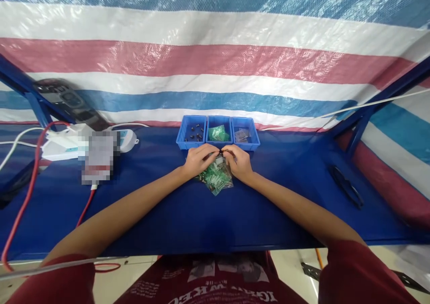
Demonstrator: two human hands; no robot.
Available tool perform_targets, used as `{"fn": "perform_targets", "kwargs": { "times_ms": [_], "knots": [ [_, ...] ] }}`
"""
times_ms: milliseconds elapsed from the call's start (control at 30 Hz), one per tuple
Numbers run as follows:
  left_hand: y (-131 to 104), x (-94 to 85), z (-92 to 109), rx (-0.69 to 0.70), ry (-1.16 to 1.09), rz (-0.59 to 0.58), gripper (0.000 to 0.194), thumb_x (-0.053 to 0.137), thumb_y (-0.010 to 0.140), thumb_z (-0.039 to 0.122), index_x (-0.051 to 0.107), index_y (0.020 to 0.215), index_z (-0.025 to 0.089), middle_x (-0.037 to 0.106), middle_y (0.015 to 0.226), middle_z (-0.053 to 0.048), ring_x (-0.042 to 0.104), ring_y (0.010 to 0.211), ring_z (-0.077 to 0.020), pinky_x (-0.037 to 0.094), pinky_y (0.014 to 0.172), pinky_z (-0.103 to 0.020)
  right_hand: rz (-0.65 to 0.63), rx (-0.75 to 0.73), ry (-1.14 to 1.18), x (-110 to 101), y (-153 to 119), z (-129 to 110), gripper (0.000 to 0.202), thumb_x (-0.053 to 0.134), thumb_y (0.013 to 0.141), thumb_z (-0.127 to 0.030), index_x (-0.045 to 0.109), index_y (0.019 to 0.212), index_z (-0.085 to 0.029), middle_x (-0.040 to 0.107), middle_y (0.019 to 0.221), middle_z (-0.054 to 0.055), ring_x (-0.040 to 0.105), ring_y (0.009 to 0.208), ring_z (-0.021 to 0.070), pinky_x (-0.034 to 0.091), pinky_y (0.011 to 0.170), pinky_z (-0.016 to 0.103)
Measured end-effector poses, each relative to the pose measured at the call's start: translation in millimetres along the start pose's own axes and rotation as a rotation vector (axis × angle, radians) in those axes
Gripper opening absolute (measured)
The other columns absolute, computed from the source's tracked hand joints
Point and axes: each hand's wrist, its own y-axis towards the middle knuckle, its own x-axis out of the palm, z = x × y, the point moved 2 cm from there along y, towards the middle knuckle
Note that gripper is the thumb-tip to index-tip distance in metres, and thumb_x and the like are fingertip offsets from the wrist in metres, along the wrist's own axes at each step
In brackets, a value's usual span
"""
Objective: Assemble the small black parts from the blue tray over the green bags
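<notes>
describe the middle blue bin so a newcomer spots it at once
Find the blue tabletop, then the row of three blue bins near its far edge. It's the middle bin, the only one holding green pieces; the left bin has small dark parts, the right bin clear-looking pieces.

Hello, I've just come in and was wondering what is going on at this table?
A person's left hand and right hand meet, seemingly pinching a small dark piece above a pile of green pieces on the blue table. Just beyond are three bins: the left bin holds small dark parts, the middle bin more green pieces, the right bin clear ones.
</notes>
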Motion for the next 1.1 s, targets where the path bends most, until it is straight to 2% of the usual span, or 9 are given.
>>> {"fn": "perform_targets", "kwargs": {
  "times_ms": [67,200,433,633,733,833,1100],
  "knots": [
    [-0.3,-0.3,0.4,0.003,0.001,0.007,0.012,0.053,0.088,0.021,0.063,0.091,0.015,0.068,0.086,-0.006,0.064,0.075,-0.0131,0.05,0.065,-0.022,0.019,0.006,0.033,1.0,-1.3,0.3,0.02,0.042,0.094,-0.03,0.058,0.101,-0.02,0.062,0.082,0.004,0.057,0.056,0.0129,0.049,0.062,0.028],
    [0.0,-1.3,1.4,0.019,-0.004,0.018,0.011,0.054,0.087,0.019,0.063,0.092,0.016,0.068,0.086,-0.006,0.065,0.075,-0.0127,0.049,0.063,-0.021,0.098,-0.021,0.046,0.4,-1.5,-1.8,0.018,0.047,0.092,-0.029,0.06,0.101,-0.021,0.063,0.097,0.007,0.061,0.067,0.0154,0.052,0.065,0.03],
    [-1.2,-4.0,1.3,0.022,-0.013,0.012,0.011,0.054,0.087,0.018,0.062,0.093,0.016,0.068,0.086,-0.006,0.064,0.075,-0.0129,0.05,0.064,-0.022,0.13,-0.111,0.01,-0.2,1.4,-7.9,0.016,0.052,0.09,-0.024,0.066,0.096,-0.02,0.063,0.09,0.008,0.061,0.08,0.0185,0.052,0.07,0.032],
    [-2.4,-6.4,-0.3,0.037,0.01,0.021,0.012,0.053,0.087,0.017,0.061,0.095,0.016,0.068,0.087,-0.005,0.064,0.076,-0.0124,0.049,0.064,-0.02,0.138,-0.171,0.014,3.3,3.6,-8.0,0.021,0.049,0.091,-0.023,0.066,0.103,-0.019,0.065,0.095,0.008,0.063,0.086,0.0186,0.054,0.075,0.031],
    [-1.8,-6.9,-0.9,0.043,0.007,0.024,0.012,0.054,0.086,0.015,0.061,0.095,0.017,0.068,0.087,-0.005,0.064,0.076,-0.0126,0.05,0.064,-0.02,0.119,-0.149,0.063,4.6,3.3,-7.3,0.025,0.046,0.092,-0.021,0.063,0.111,-0.02,0.066,0.101,0.008,0.065,0.075,0.0154,0.055,0.073,0.029],
    [-1.9,-6.7,-1.7,0.046,0.0,0.019,0.012,0.054,0.086,0.015,0.061,0.096,0.017,0.068,0.088,-0.005,0.064,0.076,-0.013,0.05,0.064,-0.021,0.131,-0.104,0.09,5.3,1.8,-5.1,0.024,0.049,0.091,-0.023,0.062,0.111,-0.019,0.068,0.094,0.006,0.064,0.063,0.0138,0.055,0.066,0.028],
    [-3.3,-5.9,-2.6,0.04,-0.007,0.028,0.013,0.055,0.085,0.015,0.062,0.096,0.017,0.068,0.087,-0.005,0.065,0.076,-0.0132,0.05,0.063,-0.021,0.131,-0.129,-0.013,3.7,2.2,-5.4,0.019,0.053,0.09,-0.031,0.066,0.094,-0.018,0.068,0.078,0.005,0.063,0.066,0.0158,0.052,0.066,0.027]
  ]
}}
